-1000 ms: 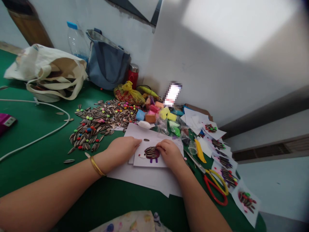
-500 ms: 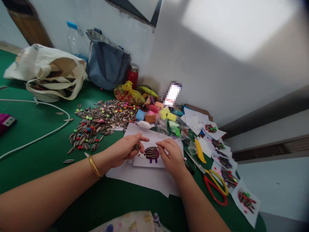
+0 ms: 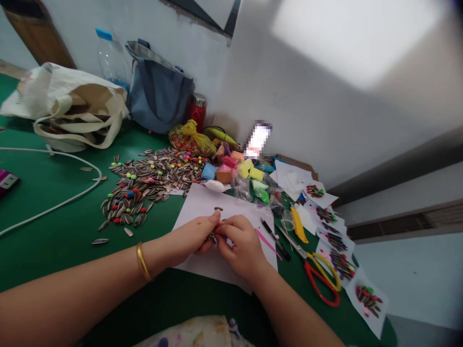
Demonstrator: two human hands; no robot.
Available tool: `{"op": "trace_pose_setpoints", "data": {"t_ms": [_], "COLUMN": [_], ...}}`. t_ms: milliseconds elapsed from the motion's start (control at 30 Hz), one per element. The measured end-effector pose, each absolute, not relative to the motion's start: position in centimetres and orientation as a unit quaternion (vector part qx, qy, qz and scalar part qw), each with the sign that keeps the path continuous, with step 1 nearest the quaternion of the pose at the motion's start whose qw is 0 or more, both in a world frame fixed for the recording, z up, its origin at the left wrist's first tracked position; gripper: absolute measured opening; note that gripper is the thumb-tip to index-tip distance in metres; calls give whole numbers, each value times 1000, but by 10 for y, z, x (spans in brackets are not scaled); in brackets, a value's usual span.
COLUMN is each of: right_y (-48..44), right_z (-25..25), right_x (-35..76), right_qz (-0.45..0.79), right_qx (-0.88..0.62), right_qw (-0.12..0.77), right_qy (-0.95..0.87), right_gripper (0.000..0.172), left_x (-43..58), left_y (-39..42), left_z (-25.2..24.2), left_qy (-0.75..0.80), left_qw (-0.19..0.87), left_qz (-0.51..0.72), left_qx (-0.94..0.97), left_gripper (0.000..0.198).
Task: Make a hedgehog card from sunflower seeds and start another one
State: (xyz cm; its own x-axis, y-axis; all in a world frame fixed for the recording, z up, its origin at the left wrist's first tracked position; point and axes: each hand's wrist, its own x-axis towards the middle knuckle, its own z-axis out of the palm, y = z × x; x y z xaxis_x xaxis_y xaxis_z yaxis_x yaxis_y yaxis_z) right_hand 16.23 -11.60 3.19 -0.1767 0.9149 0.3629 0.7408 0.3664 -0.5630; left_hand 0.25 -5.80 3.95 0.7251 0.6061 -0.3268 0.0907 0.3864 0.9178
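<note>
My left hand [image 3: 197, 236] is closed around a few striped sunflower seeds [image 3: 211, 238], which peek out between its fingers. Against them press the pinched fingertips of my right hand [image 3: 240, 243]; how many they grip is hidden. Both hands hover over white paper [image 3: 202, 200], and the small hedgehog picture is covered by them. A lone sunflower seed [image 3: 218, 208] shows just above my left thumb. To the left spreads a large pile of sunflower seeds [image 3: 159, 176], mixed with small coloured bits.
Right of the paper lie a black pen [image 3: 277, 238], a pink tool [image 3: 268, 243], scissors [image 3: 321, 277] with red and yellow handles, and several seed-decorated cards [image 3: 369, 301]. Behind are coloured clay packs [image 3: 224, 176], a blurred phone [image 3: 258, 140], a blue bag [image 3: 159, 94] and a white cable [image 3: 77, 193].
My right hand has moved left from the hedgehog picture to the seeds in my left hand. The hands now meet and hide the picture; the pen and pink tool have come into sight.
</note>
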Motion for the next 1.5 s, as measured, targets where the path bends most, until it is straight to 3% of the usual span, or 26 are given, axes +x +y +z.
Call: {"op": "trace_pose_setpoints", "data": {"t_ms": [200, 367, 567, 700, 867, 1100, 1500], "right_y": [-115, -114, -112, -108, -101, -100, -97], "right_z": [35, 36, 38, 37, 33, 28, 15], "right_x": [171, 176, 181, 200, 229, 227, 220], "right_qz": [54, 113, 188, 158, 140, 115, 39], "right_qx": [-558, -541, -524, -547, -617, -614, -598], "right_qw": [357, 388, 411, 403, 334, 241, 221], "right_qy": [-747, -737, -722, -716, -698, -742, -770], "right_gripper": [17, 13, 8, 8, 10, 9, 8], "left_x": [2, 0, -2, -6, -17, -18, -16], "left_y": [-54, -52, -48, -36, -19, -22, -21], "left_z": [35, 34, 35, 37, 36, 32, 28], "left_qy": [341, 332, 333, 354, 418, 412, 417], "left_qw": [779, 793, 730, 608, 387, 263, 220], "left_qz": [155, 157, 140, 169, 103, -24, -74], "left_qx": [503, 486, 580, 690, 815, 872, 879], "left_gripper": [39, 33, 35, 34, 52, 80, 87]}}
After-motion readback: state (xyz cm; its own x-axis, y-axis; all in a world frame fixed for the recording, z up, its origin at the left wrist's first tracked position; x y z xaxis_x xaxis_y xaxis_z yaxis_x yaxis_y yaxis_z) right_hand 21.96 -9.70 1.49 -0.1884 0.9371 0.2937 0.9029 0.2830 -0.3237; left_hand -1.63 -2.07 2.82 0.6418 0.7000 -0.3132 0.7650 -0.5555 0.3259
